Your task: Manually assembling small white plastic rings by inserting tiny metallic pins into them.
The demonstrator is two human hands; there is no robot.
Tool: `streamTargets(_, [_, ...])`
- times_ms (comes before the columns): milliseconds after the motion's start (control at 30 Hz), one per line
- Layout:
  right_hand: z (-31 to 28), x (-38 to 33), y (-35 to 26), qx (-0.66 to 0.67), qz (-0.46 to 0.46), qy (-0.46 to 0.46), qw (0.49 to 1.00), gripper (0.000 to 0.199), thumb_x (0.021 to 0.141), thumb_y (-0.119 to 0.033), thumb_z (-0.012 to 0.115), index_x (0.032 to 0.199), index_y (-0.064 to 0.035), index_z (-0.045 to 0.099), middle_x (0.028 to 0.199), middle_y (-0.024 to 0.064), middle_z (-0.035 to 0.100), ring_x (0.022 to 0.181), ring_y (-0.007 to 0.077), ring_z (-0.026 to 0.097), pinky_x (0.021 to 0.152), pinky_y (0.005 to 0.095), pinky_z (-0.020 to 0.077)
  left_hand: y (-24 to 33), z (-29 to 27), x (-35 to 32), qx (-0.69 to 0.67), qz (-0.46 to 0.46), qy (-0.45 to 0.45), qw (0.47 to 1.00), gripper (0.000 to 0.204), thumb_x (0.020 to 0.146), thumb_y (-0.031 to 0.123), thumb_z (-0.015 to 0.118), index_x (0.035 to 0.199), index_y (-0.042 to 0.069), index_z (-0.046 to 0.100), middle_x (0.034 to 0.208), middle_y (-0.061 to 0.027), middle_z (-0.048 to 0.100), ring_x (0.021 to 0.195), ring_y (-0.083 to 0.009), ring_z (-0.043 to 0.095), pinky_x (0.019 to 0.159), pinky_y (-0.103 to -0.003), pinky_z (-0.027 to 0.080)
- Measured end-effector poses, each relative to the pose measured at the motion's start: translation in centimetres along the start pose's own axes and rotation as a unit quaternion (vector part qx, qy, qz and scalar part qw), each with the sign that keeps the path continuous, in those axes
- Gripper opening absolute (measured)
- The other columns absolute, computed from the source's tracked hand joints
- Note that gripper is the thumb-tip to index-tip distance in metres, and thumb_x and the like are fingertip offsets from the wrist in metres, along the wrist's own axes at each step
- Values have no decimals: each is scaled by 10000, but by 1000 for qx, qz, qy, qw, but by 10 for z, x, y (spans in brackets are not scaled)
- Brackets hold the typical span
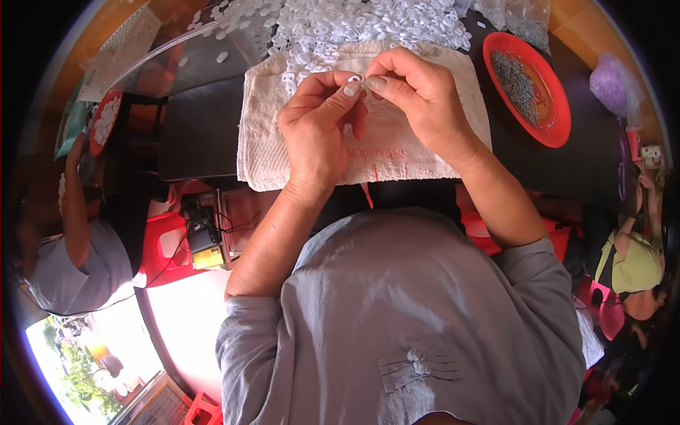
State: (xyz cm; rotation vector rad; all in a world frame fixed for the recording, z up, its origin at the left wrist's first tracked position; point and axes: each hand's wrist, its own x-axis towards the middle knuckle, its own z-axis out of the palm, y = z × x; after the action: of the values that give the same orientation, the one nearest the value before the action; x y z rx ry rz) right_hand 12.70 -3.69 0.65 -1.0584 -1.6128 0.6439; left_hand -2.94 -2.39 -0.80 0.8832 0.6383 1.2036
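Observation:
My left hand (316,126) is closed, with thumb and forefinger pinching a small white plastic piece (353,79) that has a hole in it. Fingertip to fingertip with it, my right hand (427,98) is closed in a pinch at the edge of that piece. What the right fingers grip is too small to make out. Both hands are over a folded cream towel (443,152) on the dark table. Just beyond the fingers, many similar white plastic pieces (361,21) lie heaped, some spilling onto the towel's far edge.
Right of the towel, a red oval dish (559,127) holds many thin grey metal pieces (516,83). Clear bags (528,21) lie behind it. A clear sheet-like edge (191,60) stands at the left. Other people sit left (78,262) and right (630,262).

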Motion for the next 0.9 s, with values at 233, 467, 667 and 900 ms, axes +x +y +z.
streamTargets(233, [-3,0,2,-69,-23,-18,997,65,882,4,600,946,8,590,820,22,614,777,83,555,703,218,460,-1,3,-2,35,21,27,999,115,892,19,600,977,-59,596,780,-100,618,573,-129,549,480,-231,411])
streamTargets(467, [-2,0,2,-76,-34,-19,996,60,877,5,606,934,8,590,812,24,619,763,82,556,690,218,460,-1,5,-3,51,40,47,997,112,882,7,610,965,-67,609,755,-99,624,547,-121,540,461,-220,399])
streamTargets(667, [-1,1,1,-75,-51,-6,996,106,815,48,554,908,2,579,775,108,633,705,208,619,643,302,479,-1,5,-4,59,39,52,996,110,870,-2,626,959,-66,615,751,-89,626,557,-112,547,464,-221,408])
streamTargets(900, [1,0,1,-83,-51,-1,995,104,806,43,559,896,-4,585,750,108,628,672,209,615,625,308,478,-3,5,-5,75,52,62,994,81,862,-14,632,931,-54,623,754,-88,633,569,-110,556,466,-224,420])
